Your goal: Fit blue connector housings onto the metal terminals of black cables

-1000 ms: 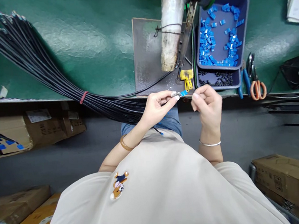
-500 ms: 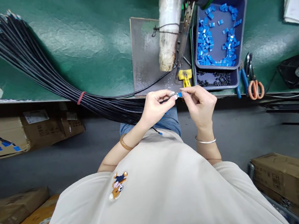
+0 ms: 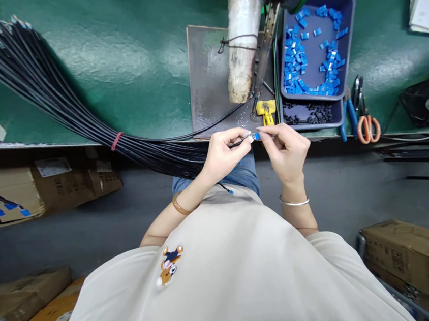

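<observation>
Over my lap at the bench edge, my left hand (image 3: 224, 152) pinches the end of a black cable (image 3: 236, 143) between thumb and finger. Facing it, my right hand (image 3: 288, 150) grips a small blue connector (image 3: 257, 136) by its right side. The connector meets the cable's wire ends between my fingertips; how deep the wires sit I cannot tell. A big bundle of black cables (image 3: 80, 121), tied with a red band (image 3: 117, 140), runs from the upper left to beneath my left hand. One cable end with a blue tip (image 3: 230, 191) hangs by my lap.
Just beyond my hands are a yellow tool (image 3: 266, 108) and a white-wrapped tube (image 3: 241, 50) above a grey board (image 3: 206, 79). To the right stand a bin (image 3: 351, 39) of blue connectors, pliers (image 3: 351, 115) and orange-handled scissors (image 3: 368, 129). Cardboard boxes (image 3: 416, 251) sit below.
Both hands stay nearly in place. My right fingertips have shifted very slightly left, toward the cable end.
</observation>
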Available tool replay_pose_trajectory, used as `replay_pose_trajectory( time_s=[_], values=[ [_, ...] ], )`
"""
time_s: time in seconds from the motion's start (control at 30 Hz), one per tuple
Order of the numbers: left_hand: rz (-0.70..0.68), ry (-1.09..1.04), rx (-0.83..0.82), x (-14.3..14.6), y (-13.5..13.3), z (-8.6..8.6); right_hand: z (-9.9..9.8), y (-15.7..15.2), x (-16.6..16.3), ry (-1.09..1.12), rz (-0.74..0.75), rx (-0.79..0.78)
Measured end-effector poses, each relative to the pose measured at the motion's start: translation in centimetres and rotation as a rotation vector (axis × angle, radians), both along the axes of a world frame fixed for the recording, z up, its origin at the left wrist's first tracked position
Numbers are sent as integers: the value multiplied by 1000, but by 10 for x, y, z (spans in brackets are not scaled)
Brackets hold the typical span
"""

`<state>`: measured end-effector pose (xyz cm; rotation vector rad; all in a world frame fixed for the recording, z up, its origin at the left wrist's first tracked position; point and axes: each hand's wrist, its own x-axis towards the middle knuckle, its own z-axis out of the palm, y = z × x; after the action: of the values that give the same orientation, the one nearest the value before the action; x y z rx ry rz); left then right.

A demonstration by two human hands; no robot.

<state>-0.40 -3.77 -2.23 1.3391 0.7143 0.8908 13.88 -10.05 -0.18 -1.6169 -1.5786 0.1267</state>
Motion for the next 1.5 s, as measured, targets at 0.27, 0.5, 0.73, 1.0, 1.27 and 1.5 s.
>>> replay_pose_trajectory(
  time_s=[0.27, 0.5, 0.73, 1.0, 1.27, 1.5],
  values=[
    [-18, -164, -270, 2, 14, -2, -4, -3, 3, 344, -189, 226],
    [37, -99, -162, 7, 19, -4, -11, 3, 2, 148, -23, 108],
    [51, -92, -93, 9, 25, -8, -17, 13, 0, 83, 38, 150],
    [32, -99, -105, 9, 28, -3, -18, 16, 2, 113, 34, 143],
    [-20, -130, -203, 6, 27, 1, -17, 15, 0, 204, 36, 70],
    [-20, -128, -213, 7, 29, 2, -13, 13, 0, 182, 34, 78]
  ],
)
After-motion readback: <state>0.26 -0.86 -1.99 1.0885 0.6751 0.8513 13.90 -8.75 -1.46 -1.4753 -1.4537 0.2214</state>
